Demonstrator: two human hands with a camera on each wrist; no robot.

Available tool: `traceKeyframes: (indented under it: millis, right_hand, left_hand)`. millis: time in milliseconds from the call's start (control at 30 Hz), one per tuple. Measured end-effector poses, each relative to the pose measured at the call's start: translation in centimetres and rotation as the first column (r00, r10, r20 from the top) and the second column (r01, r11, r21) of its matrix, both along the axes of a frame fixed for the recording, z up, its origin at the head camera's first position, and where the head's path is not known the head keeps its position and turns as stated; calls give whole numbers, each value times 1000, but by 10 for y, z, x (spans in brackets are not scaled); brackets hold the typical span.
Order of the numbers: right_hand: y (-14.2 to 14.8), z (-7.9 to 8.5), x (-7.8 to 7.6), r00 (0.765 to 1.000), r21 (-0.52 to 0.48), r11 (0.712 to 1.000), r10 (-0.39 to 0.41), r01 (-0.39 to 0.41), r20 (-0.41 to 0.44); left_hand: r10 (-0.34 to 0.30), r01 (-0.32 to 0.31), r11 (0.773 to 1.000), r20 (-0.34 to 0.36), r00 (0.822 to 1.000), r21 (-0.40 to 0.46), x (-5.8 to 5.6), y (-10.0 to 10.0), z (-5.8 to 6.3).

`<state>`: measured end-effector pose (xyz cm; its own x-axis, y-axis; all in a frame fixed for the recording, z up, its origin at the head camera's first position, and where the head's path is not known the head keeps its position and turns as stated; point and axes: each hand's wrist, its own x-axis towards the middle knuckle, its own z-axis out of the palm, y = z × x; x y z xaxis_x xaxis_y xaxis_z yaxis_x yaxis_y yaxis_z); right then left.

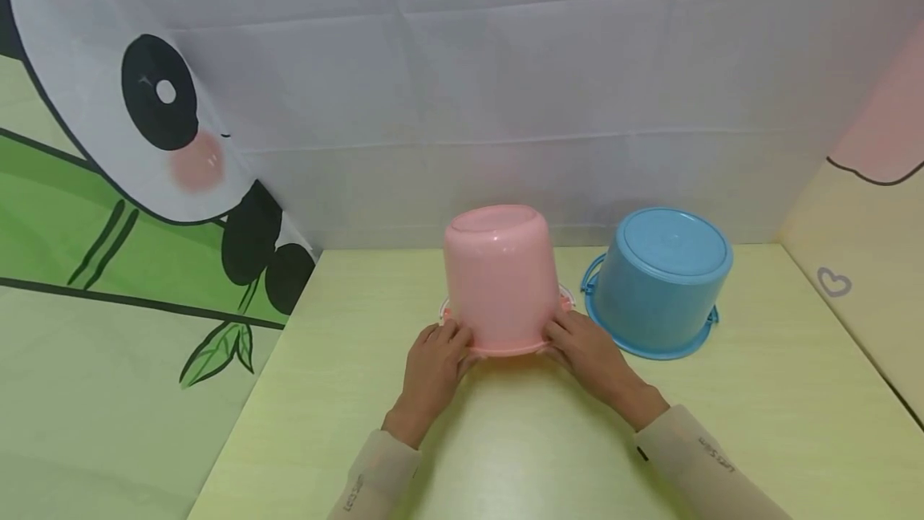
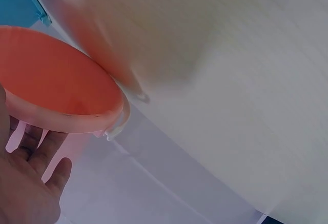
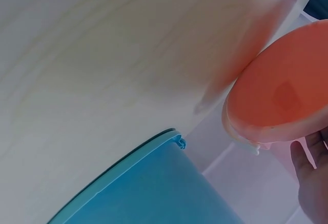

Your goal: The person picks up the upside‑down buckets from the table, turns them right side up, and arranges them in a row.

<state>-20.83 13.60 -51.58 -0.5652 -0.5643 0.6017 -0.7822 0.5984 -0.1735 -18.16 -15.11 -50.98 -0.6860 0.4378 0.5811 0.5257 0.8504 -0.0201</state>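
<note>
A pink bucket (image 1: pixel 501 279) stands upside down at the middle of the table, its near rim tilted up. Its orange-looking inside (image 2: pixel 56 75) shows in the left wrist view, and from the other side in the right wrist view. My left hand (image 1: pixel 433 363) grips the rim at the front left. At the front right, my right hand (image 1: pixel 588 355) holds the same rim, fingers against the outer wall. The bucket's white handle (image 1: pixel 568 295) lies behind the right fingers. Parts of both thumbs are hidden in the head view.
To the right of the pink bucket, a blue bucket (image 1: pixel 660 287) sits upside down on the pale yellow-green table (image 1: pixel 346 327). A white sheet (image 1: pixel 505 103) hangs at the back. Printed cartoon panels (image 1: pixel 144 239) flank the table at left and right.
</note>
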Motion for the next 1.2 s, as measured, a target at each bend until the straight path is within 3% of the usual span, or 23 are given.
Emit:
traceKeyframes:
  millis: [267,467,733,1200]
  right_hand:
    - [1,4,1,1000,-23,1000,-14,13,-20]
    - [4,5,1,999,-30,999,-25,24,-35]
    - [6,5,0,997,-43,998,-40,37,-64]
    - [3,10,0,994,-85,995,-64,56,-93]
  left_hand:
    - [-17,11,995,54,998,102,1,0,1]
    - [-90,69,981,112,990,182,0,-1,2]
    - [-136,117,970,78,988,215,-1,-1,6]
    - [-132,106,960,84,988,258,-2,0,13]
